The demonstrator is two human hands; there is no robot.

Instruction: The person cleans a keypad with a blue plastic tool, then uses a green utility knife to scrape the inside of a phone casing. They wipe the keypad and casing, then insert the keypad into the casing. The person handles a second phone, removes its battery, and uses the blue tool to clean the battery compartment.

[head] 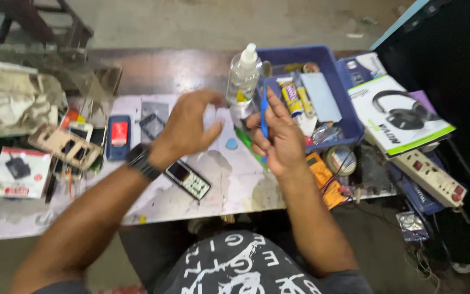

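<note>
I watched both hands working at the middle of the frame, over the cluttered white table.

The right hand was closed around a blue pen-like tool, held upright. The left hand, apart from it, curled its fingers on something small and pale that I could not identify. A clear bottle stood just behind them, and a small keypad phone lay below the left wrist.

right hand gripping blue tool, left hand near clear bottle
</note>
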